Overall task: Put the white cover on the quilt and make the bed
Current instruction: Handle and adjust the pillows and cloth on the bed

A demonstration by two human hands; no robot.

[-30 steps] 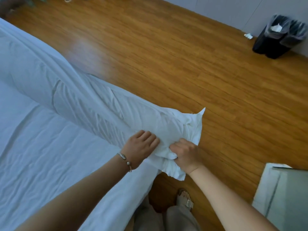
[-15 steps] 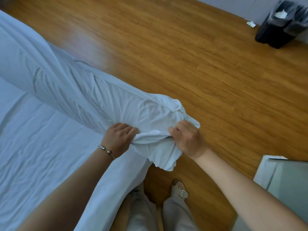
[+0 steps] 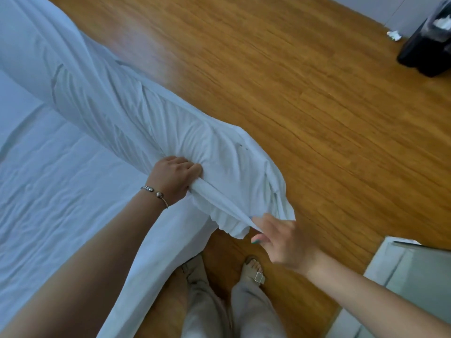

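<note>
At the bed's corner: I am standing by the mattress edge, working the bunched end of the quilt (image 3: 136, 113) that is lying in a long roll along the side of the bed.
White cover: white cover (image 3: 234, 172) is being drawn over the quilt's end; a second ago its loose corner was sticking up past my knuckles, and now that cloth is hanging down as a stretched flap.
Left hand: left hand (image 3: 174, 178) is clamping a fistful of cover and filling, having slid along the roll, away from the right.
Right hand: right hand (image 3: 280, 237) is pinching the flap's hem between thumb and fingertips, pulling it towards me; earlier it was bunched tight beside the left.
Meaning: the corner seems to be seating; spreading is not yet done.
Surroundings: bed sheet (image 3: 48, 191), wooden floor (image 3: 317, 106), black bin (image 3: 429, 47).
</note>
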